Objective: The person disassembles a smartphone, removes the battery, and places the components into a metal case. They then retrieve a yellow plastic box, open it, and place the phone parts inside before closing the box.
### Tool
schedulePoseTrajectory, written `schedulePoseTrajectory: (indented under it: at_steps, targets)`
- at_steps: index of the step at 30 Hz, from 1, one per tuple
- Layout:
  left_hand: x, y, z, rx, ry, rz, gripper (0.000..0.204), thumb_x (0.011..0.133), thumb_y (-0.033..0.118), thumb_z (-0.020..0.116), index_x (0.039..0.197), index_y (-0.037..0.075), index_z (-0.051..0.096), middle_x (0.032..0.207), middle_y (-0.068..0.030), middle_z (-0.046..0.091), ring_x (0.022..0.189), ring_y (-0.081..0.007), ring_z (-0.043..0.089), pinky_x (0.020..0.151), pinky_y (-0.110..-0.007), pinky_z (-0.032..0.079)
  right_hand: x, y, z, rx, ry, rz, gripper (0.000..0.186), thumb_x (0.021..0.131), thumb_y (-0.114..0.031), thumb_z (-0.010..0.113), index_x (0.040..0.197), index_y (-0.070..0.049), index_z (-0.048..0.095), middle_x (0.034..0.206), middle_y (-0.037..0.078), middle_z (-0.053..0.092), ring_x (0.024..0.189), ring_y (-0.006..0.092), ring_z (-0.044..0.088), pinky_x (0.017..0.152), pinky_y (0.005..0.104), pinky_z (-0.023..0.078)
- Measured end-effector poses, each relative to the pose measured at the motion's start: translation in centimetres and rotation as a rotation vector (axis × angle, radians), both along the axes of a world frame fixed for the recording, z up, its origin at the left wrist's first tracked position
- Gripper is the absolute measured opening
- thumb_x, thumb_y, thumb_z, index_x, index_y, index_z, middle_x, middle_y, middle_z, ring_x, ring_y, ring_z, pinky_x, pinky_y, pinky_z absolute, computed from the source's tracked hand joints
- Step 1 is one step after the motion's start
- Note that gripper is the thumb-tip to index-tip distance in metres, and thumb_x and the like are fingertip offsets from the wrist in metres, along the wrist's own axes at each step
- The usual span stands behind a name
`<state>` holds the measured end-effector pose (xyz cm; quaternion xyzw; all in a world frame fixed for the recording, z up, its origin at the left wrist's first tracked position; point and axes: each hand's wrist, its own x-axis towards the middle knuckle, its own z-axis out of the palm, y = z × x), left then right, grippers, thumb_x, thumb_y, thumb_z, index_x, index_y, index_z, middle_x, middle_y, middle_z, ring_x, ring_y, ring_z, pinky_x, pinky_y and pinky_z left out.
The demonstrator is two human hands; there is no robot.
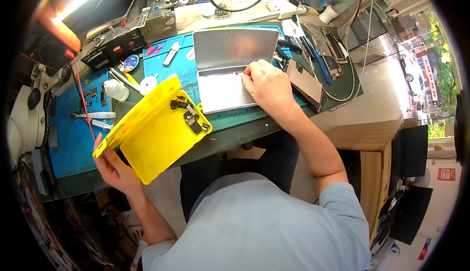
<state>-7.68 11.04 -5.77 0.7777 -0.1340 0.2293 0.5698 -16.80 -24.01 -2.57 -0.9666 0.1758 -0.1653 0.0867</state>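
At the lower left, my left hand [116,170] grips the edge of an open yellow plastic case [159,143], which is tilted with its lid raised. Several small black parts [192,120] lie in the case's far right corner. Beside it on the bench sits an open shallow metal tin [220,92], its hinged lid standing up at the back. Over the tin's right side is my right hand [267,86], fingers pinched together. What they hold, if anything, is hidden. A small light piece shows near the fingertips.
Blue mats [73,143] cover much of the bench. A white squeeze bottle [116,90] and a syringe [102,124] are left of the case. Opened phones [333,55] and a blue-handled tool [320,65] lie at right. A wooden cabinet [364,134] stands right of me.
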Motion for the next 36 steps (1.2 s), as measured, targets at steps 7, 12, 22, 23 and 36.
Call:
schedulePoseTrajectory:
  at_steps: [7, 12, 22, 23, 36]
  targets:
    - [-0.2, -0.1, 0.2, -0.009, 0.014, -0.009, 0.031, 0.108, 0.015, 0.045, 0.131, -0.002, 0.056, 0.128, -0.0135, 0.062, 0.11, -0.0179, 0.063, 0.095, -0.029, 0.049, -0.4, 0.5, 1.8, 0.17, -0.045, 0.058, 0.012, 0.088, -0.018, 0.065, 0.085, -0.006, 0.064, 0.085, 0.011, 0.065, 0.079, 0.0284, 0.068, 0.071, 0.04, 0.055]
    - [-0.1, -0.1, 0.2, -0.025, 0.007, -0.018, 0.029, 0.108, 0.014, 0.046, 0.13, -0.001, 0.057, 0.127, -0.0123, 0.062, 0.107, -0.0165, 0.062, 0.093, -0.028, 0.048, -0.3, 5.5, 3.9, 0.388, -0.084, 0.386, 0.01, 0.086, -0.015, 0.068, 0.086, -0.006, 0.064, 0.084, 0.008, 0.065, 0.076, 0.0214, 0.067, 0.068, 0.033, 0.054]
    - [-0.1, -0.1, 0.2, -0.056, 0.025, -0.033, 0.03, 0.108, 0.013, 0.045, 0.13, -0.002, 0.057, 0.128, -0.012, 0.062, 0.109, -0.0173, 0.063, 0.093, -0.028, 0.049, 0.3, 6.1, 2.1, 0.173, -0.126, 0.285, 0.007, 0.089, -0.014, 0.067, 0.09, -0.008, 0.067, 0.088, 0.007, 0.065, 0.073, 0.0241, 0.067, 0.067, 0.035, 0.054]
    - [-0.1, -0.1, 0.2, -0.054, 0.018, -0.032, 0.03, 0.108, 0.013, 0.045, 0.13, -0.002, 0.058, 0.128, -0.012, 0.062, 0.109, -0.0172, 0.063, 0.094, -0.028, 0.049, -0.4, 4.5, 2.3, 0.188, -0.132, 0.209, 0.007, 0.089, -0.013, 0.067, 0.094, -0.008, 0.069, 0.09, 0.007, 0.066, 0.074, 0.0231, 0.067, 0.069, 0.0343, 0.054]
    - [-0.1, 0.0, 0.1, -0.074, 0.05, -0.037, 0.03, 0.108, 0.013, 0.044, 0.131, -0.002, 0.056, 0.132, -0.0128, 0.06, 0.118, -0.0185, 0.058, 0.101, -0.03, 0.044, 0.6, -7.2, 4.5, 0.391, 0.129, -0.075, 0.056, 0.079, -0.024, 0.08, 0.122, 0.002, 0.054, 0.11, 0.021, 0.068, 0.096, 0.035, 0.065, 0.086, 0.0389, 0.051]
